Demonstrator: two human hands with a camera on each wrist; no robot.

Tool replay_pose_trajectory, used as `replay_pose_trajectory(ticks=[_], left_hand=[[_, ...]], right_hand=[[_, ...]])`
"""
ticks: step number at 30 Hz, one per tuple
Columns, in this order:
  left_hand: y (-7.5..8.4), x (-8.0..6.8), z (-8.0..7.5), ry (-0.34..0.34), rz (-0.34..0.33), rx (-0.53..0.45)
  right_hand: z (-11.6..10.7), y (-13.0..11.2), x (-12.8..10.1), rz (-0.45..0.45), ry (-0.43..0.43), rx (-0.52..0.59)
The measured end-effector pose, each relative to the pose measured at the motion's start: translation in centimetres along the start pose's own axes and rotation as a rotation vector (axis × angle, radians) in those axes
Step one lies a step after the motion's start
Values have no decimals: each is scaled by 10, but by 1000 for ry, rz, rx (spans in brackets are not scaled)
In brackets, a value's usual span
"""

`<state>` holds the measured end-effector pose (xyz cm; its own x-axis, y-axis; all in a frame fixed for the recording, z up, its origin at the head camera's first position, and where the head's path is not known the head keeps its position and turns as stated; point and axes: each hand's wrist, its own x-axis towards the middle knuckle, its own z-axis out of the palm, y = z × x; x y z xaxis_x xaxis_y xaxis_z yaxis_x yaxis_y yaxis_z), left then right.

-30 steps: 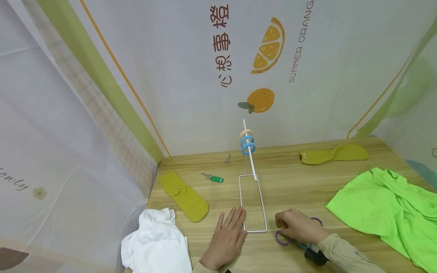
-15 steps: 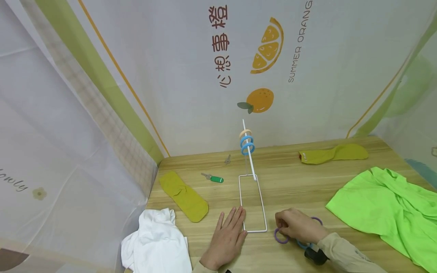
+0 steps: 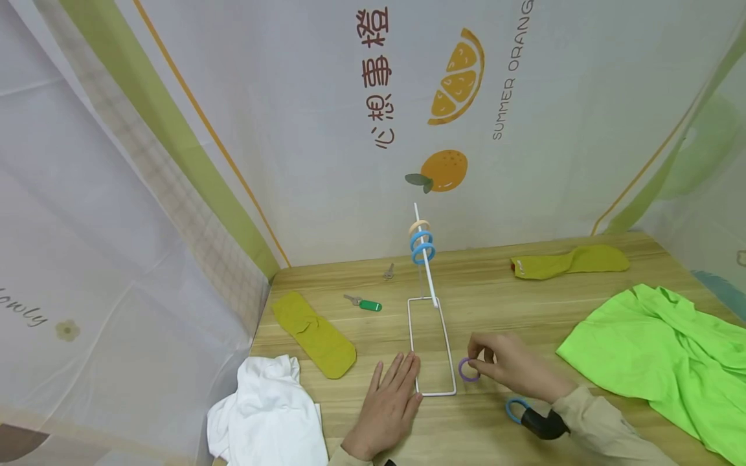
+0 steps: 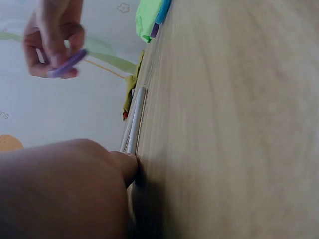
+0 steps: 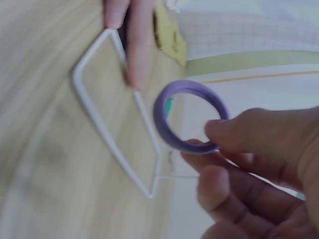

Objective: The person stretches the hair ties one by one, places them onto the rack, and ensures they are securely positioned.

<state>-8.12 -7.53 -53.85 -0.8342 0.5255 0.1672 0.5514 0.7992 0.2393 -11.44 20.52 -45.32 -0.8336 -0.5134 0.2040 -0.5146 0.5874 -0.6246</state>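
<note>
My right hand (image 3: 515, 366) pinches a purple ring (image 5: 160, 117) between thumb and fingers, holding it above the table. In the head view it is just right of the base of a white wire stand (image 3: 436, 394). My left hand (image 3: 384, 408) lies flat with straight fingers touching the left side of that base. On the stand's slanting rod (image 3: 430, 283) hang a tan ring (image 3: 419, 223) and two blue rings (image 3: 423, 262). Another blue ring (image 3: 509, 409) lies below my right wrist. In the left wrist view, a second purple ring (image 4: 154, 31) lies near it.
An olive cloth piece (image 3: 323, 346), keys with a green tag (image 3: 370, 305) and a small key (image 3: 388, 272) lie left of the stand. White cloth (image 3: 276, 414) is front left. Bright green cloth (image 3: 658, 356) and another olive piece (image 3: 571, 263) lie right.
My right hand has lifted the purple ring off the table and moved it forward, towards the stand. The blue ring behind it shows more now. My left hand has stayed in place.
</note>
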Motion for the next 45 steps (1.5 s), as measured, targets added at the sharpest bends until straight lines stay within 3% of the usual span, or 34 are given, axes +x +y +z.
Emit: replay_pose_trajectory(ticks=[6,11,17,26,30,34,41,45], left_hand=[[0,-1,0,12,6,13],[-1,-1,1,17,5,6],[-1,-1,2,26,8,18],[0,-1,0,9,0,6],[1,-1,-1,8,-3,10],[1,-2,0,18,1,25],[1,-2,0,28,7,33],[1,-2,-1,36,11,38]], right_hand=[[-11,-18,4,-99,151,25],[-23,-38,10,-206,259,198],[-42,-68,16,-323,318,375],[-52,-92,29,-588,442,566],[-54,-98,36,-568,504,571],[-53,-98,42,-486,536,549],[-50,-94,47,-307,497,478],[-48,-90,51,-300,495,451]])
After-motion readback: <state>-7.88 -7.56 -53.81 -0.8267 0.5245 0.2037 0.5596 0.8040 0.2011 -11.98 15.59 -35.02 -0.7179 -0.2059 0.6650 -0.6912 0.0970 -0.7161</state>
